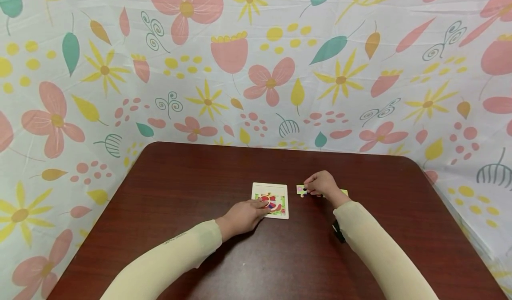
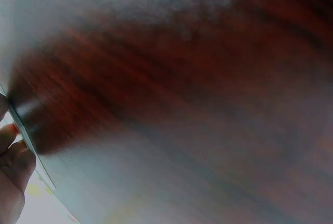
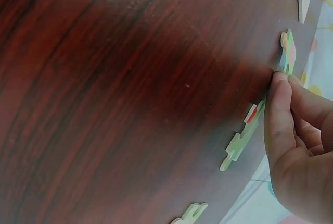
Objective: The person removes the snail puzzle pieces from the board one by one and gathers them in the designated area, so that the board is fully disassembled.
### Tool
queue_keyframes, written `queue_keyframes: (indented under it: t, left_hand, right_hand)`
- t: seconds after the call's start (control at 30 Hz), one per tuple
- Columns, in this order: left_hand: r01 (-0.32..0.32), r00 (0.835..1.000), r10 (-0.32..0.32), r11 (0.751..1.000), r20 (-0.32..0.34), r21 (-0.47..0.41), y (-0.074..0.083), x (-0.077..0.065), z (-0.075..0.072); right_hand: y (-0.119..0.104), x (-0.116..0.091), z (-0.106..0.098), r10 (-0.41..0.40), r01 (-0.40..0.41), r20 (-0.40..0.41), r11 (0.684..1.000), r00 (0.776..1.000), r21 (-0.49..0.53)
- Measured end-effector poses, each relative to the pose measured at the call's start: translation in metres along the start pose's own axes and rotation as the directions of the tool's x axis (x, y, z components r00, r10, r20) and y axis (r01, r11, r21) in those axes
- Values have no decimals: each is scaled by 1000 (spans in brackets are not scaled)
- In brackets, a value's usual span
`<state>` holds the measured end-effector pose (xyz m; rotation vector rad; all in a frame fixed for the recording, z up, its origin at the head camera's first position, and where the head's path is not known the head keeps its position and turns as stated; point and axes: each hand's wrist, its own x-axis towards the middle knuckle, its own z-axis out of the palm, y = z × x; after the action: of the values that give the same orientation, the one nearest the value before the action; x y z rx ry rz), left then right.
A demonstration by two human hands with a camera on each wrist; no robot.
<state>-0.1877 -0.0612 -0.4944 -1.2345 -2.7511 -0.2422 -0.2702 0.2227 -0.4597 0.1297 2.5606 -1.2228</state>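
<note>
A puzzle board (image 1: 270, 189) with a pale frame lies on the table, a colourful picture partly filling it. My left hand (image 1: 245, 216) rests over its lower left side, fingers stretched across the picture and covering part of it. In the left wrist view, only fingers (image 2: 20, 164) at the board's edge show. To the right of the board, my right hand (image 1: 323, 184) pinches a green puzzle piece (image 3: 289, 52) between thumb and finger at its near end. More puzzle pieces (image 3: 243, 138) lie below and beside that hand; in the head view it partly hides them.
The dark brown wooden table (image 1: 180, 180) has a glossy surface. Behind it hangs a white cloth (image 1: 256, 104) printed with flowers and leaves. A further piece (image 3: 191, 213) lies apart at the bottom of the right wrist view. Something black (image 1: 338, 231) shows under the right wrist.
</note>
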Motion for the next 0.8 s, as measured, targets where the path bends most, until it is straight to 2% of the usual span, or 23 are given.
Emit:
queue_keyframes:
  t: [0.17,0.4,0.8]
  left_hand:
    - [-30,998,30,1000,-53,9,0,-2,-1]
    - [5,1000,-5,1000,9,14,0,1,0]
    - [3,1000,-3,1000,2,13,0,0,0]
  right_hand:
    - [-3,-2,1,-4,4,-7,999,1000,-54]
    - [-4,-1,2,-9,7,-16,998,1000,-65]
    - [-3,1,5,-38,32,-41,991,998,-130]
